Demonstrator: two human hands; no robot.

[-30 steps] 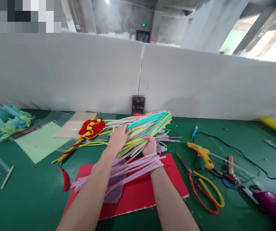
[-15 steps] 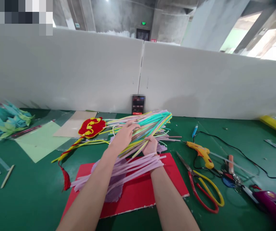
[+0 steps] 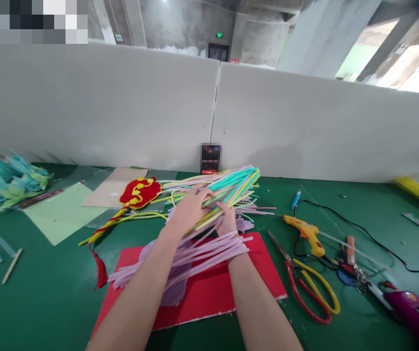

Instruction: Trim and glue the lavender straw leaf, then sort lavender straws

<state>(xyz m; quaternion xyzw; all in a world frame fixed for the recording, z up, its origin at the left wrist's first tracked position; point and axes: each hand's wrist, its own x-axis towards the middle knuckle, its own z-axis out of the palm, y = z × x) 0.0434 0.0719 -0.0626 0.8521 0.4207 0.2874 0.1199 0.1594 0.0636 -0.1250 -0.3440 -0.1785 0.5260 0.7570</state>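
Note:
A thick bundle of pipe cleaners (image 3: 236,183) in turquoise, yellow, pink and lilac lies slanted at the back of the table. My left hand (image 3: 191,207) is closed around its left part, fingers curled over the stems. On the near side, my right hand (image 3: 227,220) grips the lower stems between thumb and fingers. Loose lilac pipe cleaners (image 3: 209,251) lie under my right wrist, across a purple crinkled piece (image 3: 175,290) and a red board (image 3: 209,304). Left of the bundle rests a red pipe-cleaner ornament (image 3: 142,192) with yellow decoration and a red tassel (image 3: 101,273).
Scissors (image 3: 312,287), a yellow glue gun (image 3: 304,234) with a black cord and a purple tool (image 3: 410,309) lie at right. Green paper (image 3: 58,214) and turquoise paper-like flowers (image 3: 8,180) are at left. A phone (image 3: 210,158) leans on the white partition (image 3: 122,107).
My right hand has shifted slightly up and left along the bundle, and its thumb now points up over the stems. My left hand stays nearly in place.

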